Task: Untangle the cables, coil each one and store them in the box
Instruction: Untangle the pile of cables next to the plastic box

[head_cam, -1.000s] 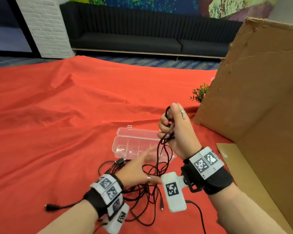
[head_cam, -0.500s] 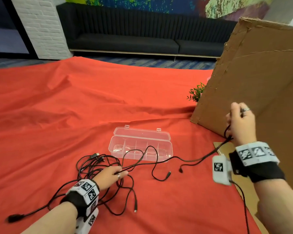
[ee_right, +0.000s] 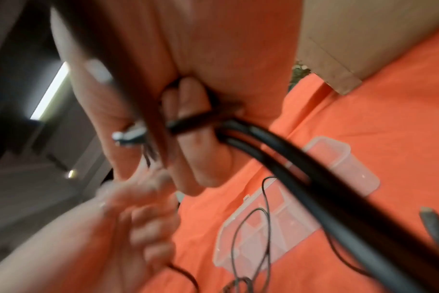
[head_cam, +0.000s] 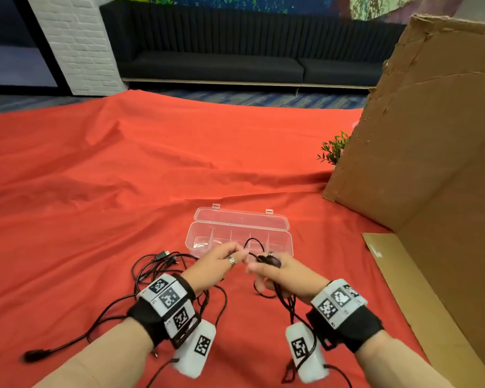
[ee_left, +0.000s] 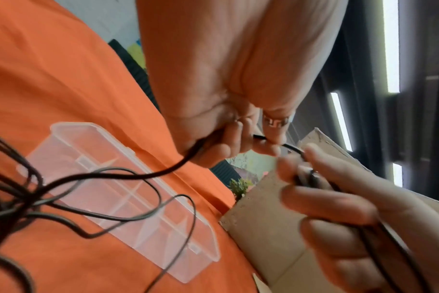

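Note:
A clear plastic box (head_cam: pixel 280 223) lies open on the red cloth, its divided tray toward me. My hands meet just in front of it. My left hand (head_cam: pixel 235 254) pinches a thin black cable (head_cam: pixel 253 242) between thumb and fingers; the left wrist view shows that pinch (ee_left: pixel 241 142). My right hand (head_cam: pixel 259 271) has its fingers curled round loops of the same cable (ee_right: pixel 201 119), which hang down past my wrist. A tangle of black cables (head_cam: pixel 151 273) lies on the cloth by my left wrist, with plugs (head_cam: pixel 164 254) at its far edge.
A big cardboard sheet (head_cam: pixel 417 163) leans up on the right, with a flat piece (head_cam: pixel 403 275) on the cloth below it. A small green plant (head_cam: pixel 333 148) peeks out behind it. A dark sofa (head_cam: pixel 207 65) stands beyond the cloth.
My right hand has swung back from the cardboard to the front of the box with the cable. My left hand has lifted off the tangle and taken the cable beside it.

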Available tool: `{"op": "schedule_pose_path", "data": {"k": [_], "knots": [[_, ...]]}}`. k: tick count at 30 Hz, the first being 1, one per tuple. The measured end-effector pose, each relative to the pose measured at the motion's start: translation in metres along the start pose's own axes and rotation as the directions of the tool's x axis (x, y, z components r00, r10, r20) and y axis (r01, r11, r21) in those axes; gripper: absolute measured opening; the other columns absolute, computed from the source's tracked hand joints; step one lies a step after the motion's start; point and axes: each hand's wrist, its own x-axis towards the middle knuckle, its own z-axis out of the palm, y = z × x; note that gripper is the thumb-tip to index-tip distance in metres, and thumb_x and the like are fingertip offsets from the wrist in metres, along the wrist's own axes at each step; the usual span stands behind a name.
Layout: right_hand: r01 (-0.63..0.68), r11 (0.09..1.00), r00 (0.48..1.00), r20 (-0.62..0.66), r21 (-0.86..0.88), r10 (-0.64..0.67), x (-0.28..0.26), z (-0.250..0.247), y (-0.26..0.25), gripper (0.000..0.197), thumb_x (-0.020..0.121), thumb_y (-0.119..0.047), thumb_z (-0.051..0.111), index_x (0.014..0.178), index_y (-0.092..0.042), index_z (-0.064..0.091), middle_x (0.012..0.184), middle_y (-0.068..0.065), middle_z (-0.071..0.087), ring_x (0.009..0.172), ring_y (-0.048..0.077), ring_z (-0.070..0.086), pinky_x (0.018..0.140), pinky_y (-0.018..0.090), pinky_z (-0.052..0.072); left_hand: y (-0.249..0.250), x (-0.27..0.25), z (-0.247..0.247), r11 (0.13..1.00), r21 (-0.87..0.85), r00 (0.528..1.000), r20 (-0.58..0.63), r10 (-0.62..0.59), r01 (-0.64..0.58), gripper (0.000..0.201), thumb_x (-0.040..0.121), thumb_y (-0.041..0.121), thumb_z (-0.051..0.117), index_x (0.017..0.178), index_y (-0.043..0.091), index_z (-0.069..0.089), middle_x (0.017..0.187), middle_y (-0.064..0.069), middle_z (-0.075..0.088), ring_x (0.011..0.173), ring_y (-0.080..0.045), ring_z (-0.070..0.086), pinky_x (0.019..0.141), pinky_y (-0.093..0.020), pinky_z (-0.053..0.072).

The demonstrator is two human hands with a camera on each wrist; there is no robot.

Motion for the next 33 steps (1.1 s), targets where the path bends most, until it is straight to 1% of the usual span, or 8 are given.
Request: {"op": "schedule_pose_path", "data": {"k": [5, 9, 12, 15, 19, 23, 26, 33], "knots": [[0.092, 0.93, 0.94, -0.34, 0.355, 0.037, -0.014, -0.05, -0.007, 0.026, 0.091, -0.028, 0.054, 0.068, -0.02, 0.045, 0.044, -0.011, 0.028, 0.04, 0.005, 0.023, 0.039, 0.016, 0.015, -0.043, -0.01, -0.028, 0.909, 0.402, 0.992, 0.011, -0.127, 0.112, 0.016, 0.092, 0.038, 0.052, 0.078, 0.029, 0.052, 0.081, 0.012, 0.051, 0.083, -0.006, 0.053, 0.076, -0.02, 0.038], [0.039, 0.996, 0.561, -0.826, 0.083, 0.047, -0.025, -0.102, 0.002, 0.028, 0.094, -0.024, 0.052, 0.067, -0.015, 0.049, 0.057, 0.002, 0.038, 0.047, 0.011, 0.035, 0.037, 0.018, 0.026, -0.081, -0.025, -0.036, 0.642, 0.7, 0.94, -0.128, -0.316, 0.311, 0.019, 0.081, 0.043, 0.063, 0.079, 0.041, 0.045, 0.117, 0.014, 0.038, 0.119, -0.015, 0.033, 0.093, -0.039, 0.031], [-0.213, 0.97, 0.378, -0.926, -0.114, -0.026, -0.033, -0.133, 0.022, 0.032, 0.096, -0.026, 0.047, 0.085, 0.003, 0.055, 0.076, 0.019, 0.051, 0.076, 0.027, 0.05, 0.069, 0.032, 0.037, -0.098, -0.031, -0.035, 0.597, 0.716, 0.903, -0.111, -0.415, 0.363, 0.044, 0.076, 0.043, 0.068, 0.113, 0.042, 0.045, 0.137, 0.011, 0.027, 0.129, -0.022, 0.025, 0.101, -0.048, 0.032], [-0.571, 0.811, 0.446, -0.877, -0.127, 0.177, -0.032, -0.145, 0.054, 0.037, 0.092, -0.036, 0.052, 0.114, -0.005, 0.054, 0.111, 0.023, 0.06, 0.107, 0.04, 0.053, 0.091, 0.04, 0.04, -0.104, -0.03, -0.029, 0.575, 0.72, 0.901, -0.164, -0.402, 0.388, 0.061, 0.074, 0.045, 0.069, 0.126, 0.042, 0.036, 0.141, 0.009, 0.024, 0.132, -0.024, 0.026, 0.104, -0.049, 0.033], [-0.797, 0.528, 0.459, -0.862, -0.294, 0.213, -0.026, -0.125, 0.068, 0.081, 0.082, -0.052, 0.06, 0.145, -0.017, 0.022, 0.146, 0.015, 0.03, 0.135, 0.034, 0.027, 0.105, 0.053, 0.025, -0.106, -0.024, -0.02, 0.604, 0.685, 0.912, -0.261, -0.317, 0.407, 0.059, 0.074, 0.046, 0.069, 0.12, 0.033, 0.035, 0.134, 0.007, 0.034, 0.125, -0.02, 0.033, 0.101, -0.045, 0.035], [-0.527, 0.607, 0.715, -0.696, -0.595, -0.063, 0.006, -0.071, 0.055, 0.051, 0.091, -0.04, 0.051, 0.137, -0.023, 0.038, 0.132, 0.003, 0.047, 0.124, 0.023, 0.043, 0.1, 0.045, 0.034, -0.108, -0.019, -0.016, 0.624, 0.686, 0.922, -0.204, -0.328, 0.374, 0.064, 0.081, 0.036, 0.065, 0.133, 0.036, 0.028, 0.135, 0.005, 0.041, 0.127, -0.021, 0.041, 0.102, -0.045, 0.035], [-0.38, 0.786, 0.864, -0.491, -0.487, 0.113, 0.039, -0.025, 0.057, 0.044, 0.092, -0.035, 0.051, 0.131, -0.019, 0.042, 0.114, -0.003, 0.058, 0.105, 0.015, 0.058, 0.096, 0.035, 0.044, -0.11, -0.017, -0.015, 0.658, 0.658, 0.922, -0.166, -0.349, 0.367, 0.047, 0.087, 0.029, 0.058, 0.129, 0.034, 0.038, 0.118, 0.001, 0.056, 0.113, -0.021, 0.054, 0.098, -0.039, 0.041], [-0.348, 0.936, 0.812, -0.482, 0.056, 0.33, 0.078, 0.018, 0.077, 0.043, 0.091, -0.02, 0.055, 0.129, -0.011, 0.038, 0.092, 0.005, 0.059, 0.08, 0.02, 0.056, 0.069, 0.025, 0.041, -0.106, -0.025, -0.018, 0.817, 0.521, 0.968, -0.091, -0.235, 0.247, 0.021, 0.087, 0.021, 0.06, 0.1, 0.031, 0.046, 0.075, 0.011, 0.046, 0.062, -0.004, 0.043, 0.06, -0.013, 0.035]]}}
